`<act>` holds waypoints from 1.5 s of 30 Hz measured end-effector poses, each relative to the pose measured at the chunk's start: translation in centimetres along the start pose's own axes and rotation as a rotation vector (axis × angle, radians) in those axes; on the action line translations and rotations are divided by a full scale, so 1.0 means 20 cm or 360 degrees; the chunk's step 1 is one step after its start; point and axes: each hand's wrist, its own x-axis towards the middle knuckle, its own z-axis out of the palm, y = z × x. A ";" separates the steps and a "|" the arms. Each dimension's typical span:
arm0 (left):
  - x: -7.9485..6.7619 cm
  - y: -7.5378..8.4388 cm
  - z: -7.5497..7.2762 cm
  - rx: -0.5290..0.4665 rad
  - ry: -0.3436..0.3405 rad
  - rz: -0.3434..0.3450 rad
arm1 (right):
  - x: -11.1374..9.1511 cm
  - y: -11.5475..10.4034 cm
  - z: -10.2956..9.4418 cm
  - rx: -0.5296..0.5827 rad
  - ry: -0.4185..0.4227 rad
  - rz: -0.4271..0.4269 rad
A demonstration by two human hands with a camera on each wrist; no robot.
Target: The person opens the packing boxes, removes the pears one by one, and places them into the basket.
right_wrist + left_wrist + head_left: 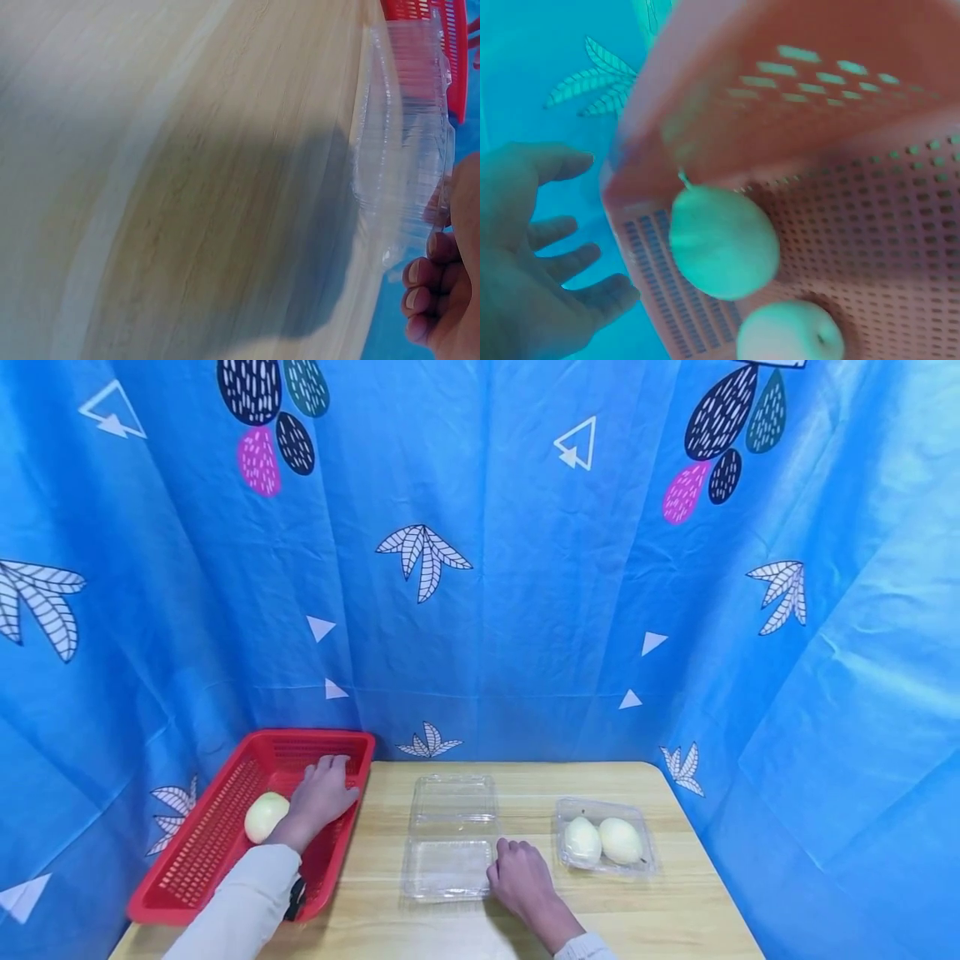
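Observation:
My left hand (322, 792) is over the red basket (330, 893), fingers spread and holding nothing. A pale yellow pear (266, 817) lies in the basket beside the wrist. In the left wrist view, two pears show, one with its stem up (724, 241) and one lower down (789, 334); the open left hand (547, 255) is apart from both. At the table's middle, an open, clear plastic clamshell box (450, 868) lies with its lid folded back. My right hand (521, 881), fingers curled, pinches the box's right edge; the right wrist view partly hides the grip.
Right of the hand stands another clear plastic box (566, 810) holding two pears (619, 841). The wooden table (675, 910) meets a blue patterned curtain (510, 635) at its back and sides. The basket's raised walls surround the left hand's area.

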 end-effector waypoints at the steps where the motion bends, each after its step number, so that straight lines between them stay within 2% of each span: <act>1: 0.00 0.01 0.00 0.0002 0.0011 0.0010 | 0.00 0.00 0.00 0.0000 0.0001 -0.0002; 9: -0.02 0.16 0.03 -0.0002 0.0122 0.0124 | 0.00 0.00 0.00 -0.0011 0.0024 -0.0028; 17: -0.05 0.31 0.13 -0.0176 0.0088 0.0142 | 0.01 -0.01 -0.01 -0.0011 -0.0005 -0.0019; 22: -0.09 0.35 0.21 -0.0215 0.0073 0.0151 | 0.00 -0.02 -0.02 -0.0008 -0.0011 -0.0010; 27: -0.17 0.38 0.29 -0.0298 0.0058 0.0134 | 0.00 -0.02 -0.02 -0.0027 -0.0029 -0.0002; 30: -0.22 0.39 0.34 -0.0190 0.0108 0.0205 | 0.00 -0.02 -0.02 -0.0018 -0.0041 0.0008; 36: -0.30 0.38 0.42 0.0221 0.0429 0.0453 | 0.00 -0.02 -0.02 0.0021 -0.0044 0.0024; 41: -0.36 0.39 0.46 0.0543 0.0610 0.0556 | 0.00 -0.01 -0.01 -0.0002 -0.0013 0.0006; 45: -0.39 0.39 0.49 0.0745 0.0670 0.0566 | 0.00 -0.02 -0.01 -0.0021 0.0016 -0.0029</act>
